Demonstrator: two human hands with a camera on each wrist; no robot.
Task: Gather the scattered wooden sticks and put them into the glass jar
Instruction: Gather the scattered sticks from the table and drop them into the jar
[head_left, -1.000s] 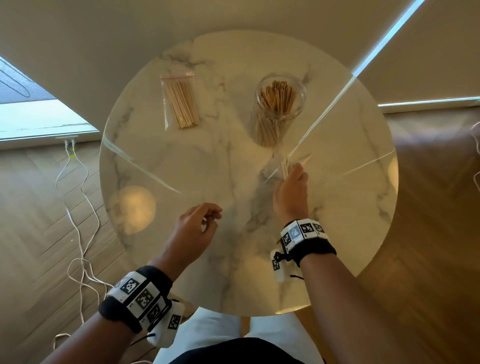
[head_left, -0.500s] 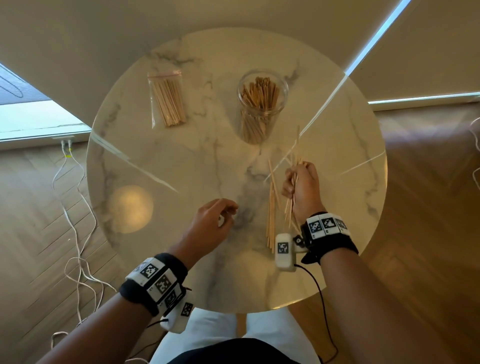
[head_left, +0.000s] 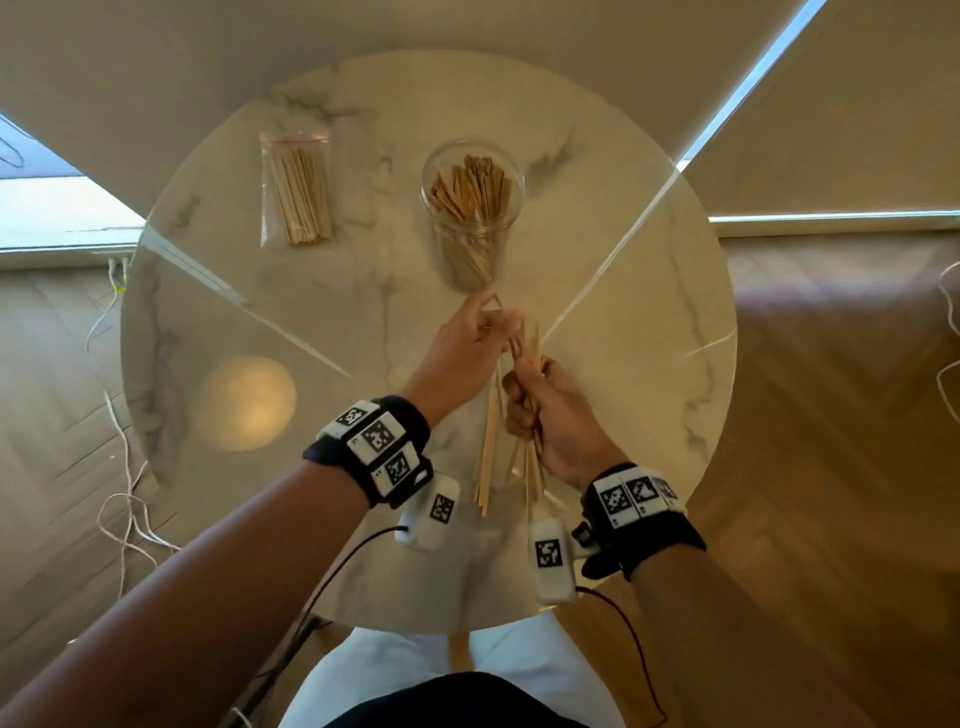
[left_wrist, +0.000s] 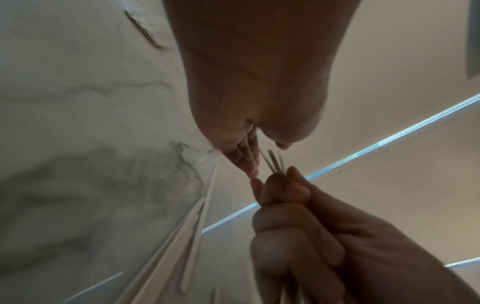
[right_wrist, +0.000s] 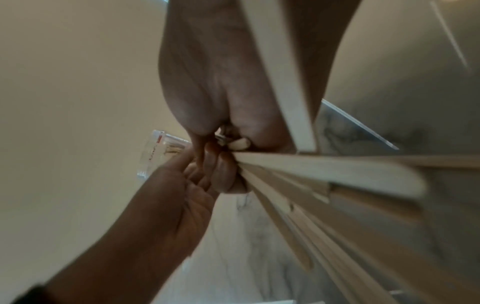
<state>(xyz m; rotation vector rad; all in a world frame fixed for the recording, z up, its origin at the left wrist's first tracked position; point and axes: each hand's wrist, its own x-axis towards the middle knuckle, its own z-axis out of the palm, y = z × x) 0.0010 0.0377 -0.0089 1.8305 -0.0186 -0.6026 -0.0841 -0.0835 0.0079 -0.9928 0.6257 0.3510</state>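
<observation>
The right hand (head_left: 550, 410) grips a splayed bundle of wooden sticks (head_left: 498, 447); the left hand (head_left: 462, 348), fingers extended, touches their tops. Square the ends before tipping them into the glass jar (head_left: 471, 208).

A round table (head_left: 649, 322) carries everything. The glass jar (head_left: 471, 218) stands upright on the far half, a little right of the middle, with wooden sticks standing inside it. A plastic bag (head_left: 296, 195) of more sticks lies flat to the jar's left, well apart from it. Nearer the person, just before the jar, the two hands meet above the tabletop. The right hand (head_left: 556, 415) grips a loose bundle of sticks (head_left: 488, 457) whose long ends fan back toward the person. The left hand (head_left: 462, 353) sits just left of it and slightly farther out, fingers (left_wrist: 246, 158) touching the bundle's far ends. On the floor left of the table lies a cable (head_left: 111, 415).
</observation>
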